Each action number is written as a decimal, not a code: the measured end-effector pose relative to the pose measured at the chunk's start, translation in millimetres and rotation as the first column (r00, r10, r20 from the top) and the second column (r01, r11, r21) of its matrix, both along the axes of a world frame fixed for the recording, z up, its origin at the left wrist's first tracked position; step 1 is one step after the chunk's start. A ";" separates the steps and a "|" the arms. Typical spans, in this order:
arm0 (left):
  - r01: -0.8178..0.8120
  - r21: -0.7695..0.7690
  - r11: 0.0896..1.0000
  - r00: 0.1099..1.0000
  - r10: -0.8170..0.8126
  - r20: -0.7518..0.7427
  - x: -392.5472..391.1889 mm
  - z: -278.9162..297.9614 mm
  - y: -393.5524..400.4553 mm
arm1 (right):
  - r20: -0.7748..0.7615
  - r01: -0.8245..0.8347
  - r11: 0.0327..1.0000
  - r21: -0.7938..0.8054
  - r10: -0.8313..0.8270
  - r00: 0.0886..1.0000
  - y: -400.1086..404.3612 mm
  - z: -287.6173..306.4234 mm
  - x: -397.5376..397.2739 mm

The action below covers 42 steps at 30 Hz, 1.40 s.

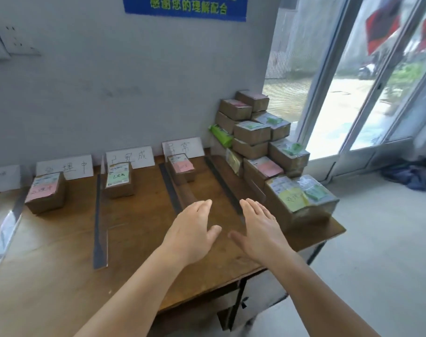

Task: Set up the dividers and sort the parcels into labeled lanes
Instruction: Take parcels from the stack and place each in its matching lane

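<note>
Both hands hover over the desk (61, 251), palms facing, fingers straight, holding nothing: left hand (191, 231) at 6 o'clock of the third lane, right hand (259, 229) just beside it at 3 o'clock, a gap between them.

Clear dividers stand on edge, running 12 to 6 o'clock: one (99, 220) left of centre, one (174, 188) by the left fingertips, one (225, 186) by the right fingertips.

Paper labels (130, 157) lean on the wall at 12 o'clock. One parcel per lane: pink-tagged (45, 193), green-tagged (118, 180), pink-tagged (181, 167), each near its label; bare wood lies toward the near edge.

Unsorted stack (268, 147) fills the desk's right end at 2 o'clock, nearest box (302, 200) at the right edge.
</note>
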<state>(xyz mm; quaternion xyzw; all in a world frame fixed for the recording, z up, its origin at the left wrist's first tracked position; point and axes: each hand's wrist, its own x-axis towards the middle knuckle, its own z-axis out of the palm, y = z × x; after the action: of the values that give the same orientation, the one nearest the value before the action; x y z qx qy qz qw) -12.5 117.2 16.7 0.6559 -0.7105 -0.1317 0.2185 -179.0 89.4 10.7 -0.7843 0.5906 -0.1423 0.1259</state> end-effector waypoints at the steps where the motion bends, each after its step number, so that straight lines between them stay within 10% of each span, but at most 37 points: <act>1: 0.019 0.002 1.000 1.000 -0.019 -0.015 -11.5 -0.3 -2.7 | -0.001 0.018 1.000 0.008 -0.018 1.000 -0.3 1.2 -11.3; 14: 0.097 0.102 0.990 0.990 -0.085 -0.117 -169.0 -27.9 -74.1 | 0.073 0.144 0.989 0.036 -0.146 0.987 -53.2 -9.4 -164.3; 26: -0.208 0.331 0.920 0.936 0.286 -0.207 -252.4 -69.8 -140.6 | 0.206 0.226 0.963 0.149 -0.254 0.945 -142.6 -57.2 -256.7; 42: -0.536 0.241 0.809 0.819 0.568 -0.085 -305.1 -81.0 -176.4 | 0.005 0.185 0.960 0.209 -0.190 0.982 -192.7 -94.6 -272.4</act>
<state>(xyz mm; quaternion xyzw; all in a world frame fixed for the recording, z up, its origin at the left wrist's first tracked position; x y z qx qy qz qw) -317.6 -59.2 -64.2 0.8412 -0.4521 -0.1849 0.2318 -451.4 -103.3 -83.9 -0.7056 0.6721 -0.1011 0.2003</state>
